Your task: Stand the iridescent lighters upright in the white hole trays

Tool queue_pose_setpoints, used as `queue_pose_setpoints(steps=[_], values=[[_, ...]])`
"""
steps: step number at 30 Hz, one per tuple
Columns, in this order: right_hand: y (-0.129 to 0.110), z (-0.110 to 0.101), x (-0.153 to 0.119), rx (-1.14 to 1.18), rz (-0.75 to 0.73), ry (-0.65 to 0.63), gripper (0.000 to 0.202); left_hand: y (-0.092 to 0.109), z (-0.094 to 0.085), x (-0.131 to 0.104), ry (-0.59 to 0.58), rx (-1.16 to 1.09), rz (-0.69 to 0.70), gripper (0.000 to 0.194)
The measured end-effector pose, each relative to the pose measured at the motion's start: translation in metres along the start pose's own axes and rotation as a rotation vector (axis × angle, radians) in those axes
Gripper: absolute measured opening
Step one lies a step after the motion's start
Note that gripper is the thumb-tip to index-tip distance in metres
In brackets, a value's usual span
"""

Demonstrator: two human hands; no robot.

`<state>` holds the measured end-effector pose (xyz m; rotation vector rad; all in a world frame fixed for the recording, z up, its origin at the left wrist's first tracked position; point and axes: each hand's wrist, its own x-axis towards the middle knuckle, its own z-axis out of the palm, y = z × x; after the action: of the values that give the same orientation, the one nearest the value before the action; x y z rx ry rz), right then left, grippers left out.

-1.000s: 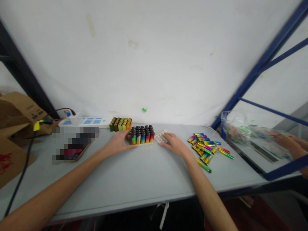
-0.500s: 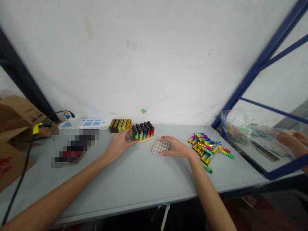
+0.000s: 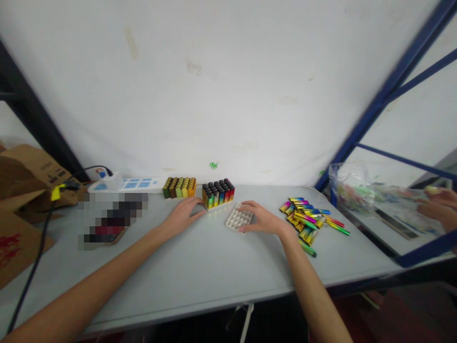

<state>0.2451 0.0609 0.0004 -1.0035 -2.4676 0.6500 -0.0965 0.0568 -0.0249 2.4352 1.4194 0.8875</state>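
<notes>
A block of multicoloured metallic tubes with black tops (image 3: 218,194), resembling lighters, stands upright in a low white tray. My left hand (image 3: 183,216) lies at its left front corner, fingers stretched and thumb apart; whether the fingertips touch the tray I cannot tell. A second white tray with rows of round pockets (image 3: 238,218) rests on the table, its pockets showing nothing in them. Over its right side, my right hand (image 3: 262,219) grips it between thumb and fingers. Further right is a loose pile of shiny coloured tubes (image 3: 303,219).
Gold-topped tubes (image 3: 179,187) stand packed behind my left hand. A power strip (image 3: 139,185), a pixelated phone-like object (image 3: 114,221) and cardboard boxes (image 3: 24,190) are to the left. Beyond a blue metal frame (image 3: 389,95) are a plastic bag (image 3: 352,188) and another person's hands (image 3: 439,207).
The black-topped block has shifted a little to the right. My left hand's fingers have come away from its left side and lowered. My right hand stays on the pocketed tray.
</notes>
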Motion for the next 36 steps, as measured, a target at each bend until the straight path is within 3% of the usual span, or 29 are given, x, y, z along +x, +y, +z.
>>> queue_pose_setpoints(steps=[8,12,24,29,36], values=[[-0.001,-0.001,0.0,-0.02,0.018,-0.014,0.07,0.019,0.006,-0.002,0.002,0.085,0.03,0.036],[0.0,0.0,0.0,-0.023,0.008,-0.012,0.069,0.026,0.013,-0.01,-0.011,0.116,0.051,0.047],[0.002,-0.001,-0.001,-0.018,0.0,-0.024,0.07,0.007,0.023,-0.008,-0.1,0.178,0.005,0.07],[-0.003,-0.01,-0.006,0.022,0.008,-0.054,0.074,0.012,0.017,-0.008,-0.073,0.127,0.003,0.068],[-0.021,-0.01,0.001,0.087,0.052,0.054,0.047,0.038,0.004,-0.011,-0.044,-0.018,0.057,0.053]])
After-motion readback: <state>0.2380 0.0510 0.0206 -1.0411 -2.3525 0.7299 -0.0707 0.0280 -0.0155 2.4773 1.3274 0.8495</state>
